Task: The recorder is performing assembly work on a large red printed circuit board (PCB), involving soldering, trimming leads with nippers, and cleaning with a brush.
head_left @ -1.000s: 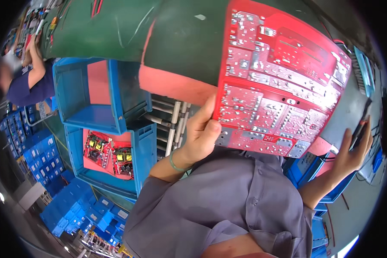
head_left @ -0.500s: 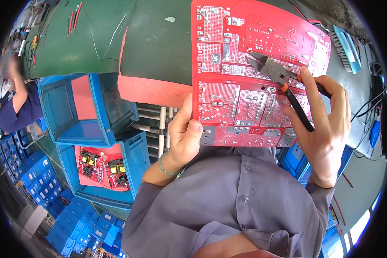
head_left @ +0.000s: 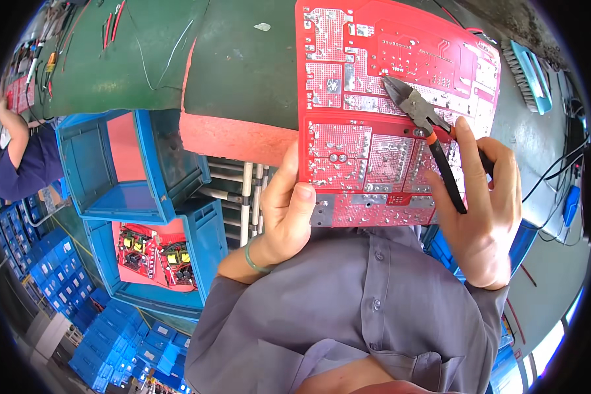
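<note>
A large red circuit board [head_left: 387, 157] is held up in front of me, its soldered side toward me. My left hand [head_left: 287, 210] grips the board's left edge near the lower corner, thumb on the face and fingers behind. In my right hand [head_left: 482, 203] is a pair of diagonal cutters [head_left: 433, 134] with black and orange handles. Their jaws, slightly parted, lie over the upper middle of the board, by a row of solder joints. Whether the tips touch a joint, I cannot tell.
Blue crates [head_left: 121, 167] stand at the left, the lower one holding red boards with components [head_left: 154, 256]. A green bench top [head_left: 243, 72] lies behind the board. At the right is a blue brush [head_left: 530, 75] near black cables. A co-worker's arm [head_left: 16, 125] shows far left.
The right hand and cutters have shifted slightly left and down. The board has tilted a little, its left edge moving slightly right. A co-worker's arm at far left has moved.
</note>
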Demonstrator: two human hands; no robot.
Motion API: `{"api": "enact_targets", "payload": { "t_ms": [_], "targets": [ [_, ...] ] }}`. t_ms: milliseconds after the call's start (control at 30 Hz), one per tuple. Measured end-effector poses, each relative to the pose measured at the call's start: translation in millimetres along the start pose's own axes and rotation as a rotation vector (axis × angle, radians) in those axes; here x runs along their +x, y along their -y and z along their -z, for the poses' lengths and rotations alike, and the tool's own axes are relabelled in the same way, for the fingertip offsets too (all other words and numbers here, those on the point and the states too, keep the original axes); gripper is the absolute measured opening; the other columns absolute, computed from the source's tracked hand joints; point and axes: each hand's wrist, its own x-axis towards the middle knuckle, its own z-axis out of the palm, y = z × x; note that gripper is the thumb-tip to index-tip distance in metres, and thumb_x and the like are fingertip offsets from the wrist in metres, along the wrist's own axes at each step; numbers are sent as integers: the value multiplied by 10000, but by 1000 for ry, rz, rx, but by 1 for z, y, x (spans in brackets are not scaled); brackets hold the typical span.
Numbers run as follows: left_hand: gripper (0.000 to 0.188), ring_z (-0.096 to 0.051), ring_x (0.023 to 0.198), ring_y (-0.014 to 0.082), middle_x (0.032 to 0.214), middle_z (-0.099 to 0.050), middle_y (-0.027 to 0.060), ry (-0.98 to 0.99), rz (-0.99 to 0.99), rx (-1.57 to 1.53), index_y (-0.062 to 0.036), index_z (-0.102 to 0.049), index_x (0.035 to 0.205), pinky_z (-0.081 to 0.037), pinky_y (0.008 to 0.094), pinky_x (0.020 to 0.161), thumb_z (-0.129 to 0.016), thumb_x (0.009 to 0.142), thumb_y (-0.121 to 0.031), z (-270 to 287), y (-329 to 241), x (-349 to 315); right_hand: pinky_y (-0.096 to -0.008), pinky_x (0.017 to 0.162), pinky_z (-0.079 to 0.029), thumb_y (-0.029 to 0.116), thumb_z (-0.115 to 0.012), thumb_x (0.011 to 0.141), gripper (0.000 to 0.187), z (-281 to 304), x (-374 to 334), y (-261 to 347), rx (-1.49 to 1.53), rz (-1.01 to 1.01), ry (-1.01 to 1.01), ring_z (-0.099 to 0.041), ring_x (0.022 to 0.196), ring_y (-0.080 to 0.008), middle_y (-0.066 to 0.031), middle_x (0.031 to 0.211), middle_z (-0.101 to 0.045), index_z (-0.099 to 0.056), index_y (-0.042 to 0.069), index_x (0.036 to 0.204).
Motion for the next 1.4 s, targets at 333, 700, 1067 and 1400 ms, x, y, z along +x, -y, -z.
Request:
{"api": "enact_targets", "payload": {
  "t_ms": [333, 700, 1067, 1400],
  "targets": [
    [471, -382, 1163, 167, 1283, -401, 131, -5, 10, -13, 70, -242, 1310, -284, 285, 964, -382, 920, -154, -1, -3, 2, -309, 649, -455, 5, -709, 612, 552, -7, 1, -3, 67, -25, -61, -548, 767, -244, -126, 903, -529, -532, 18, 1135],
    [498, -384, 1159, 162, 1279, -406, 127, 27, 28, -94, 88, -231, 1306, -278, 286, 964, -395, 922, -183, -4, -3, 3, -359, 720, -422, 103, -739, 562, 600, 4, 30, 3, -57, 205, 23, -506, 849, -260, -116, 965, -506, -550, 65, 1130],
    [475, -377, 1174, 175, 1300, -380, 144, 55, -14, 3, 99, -259, 1290, -279, 291, 968, -387, 923, -173, 3, -4, 8, -309, 643, -451, 41, -710, 613, 519, -8, 36, -5, 49, 118, -75, -528, 764, -205, -89, 945, -547, -568, 62, 1112],
    [477, -450, 1102, 163, 1244, -446, 145, 54, -16, 32, 99, -256, 1292, -329, 275, 924, -385, 921, -173, 6, -2, 5, -300, 700, -447, 106, -707, 669, 512, -3, 27, -26, -4, -46, -237, -522, 840, -198, -93, 938, -518, -542, 58, 1151]
  ]
}}
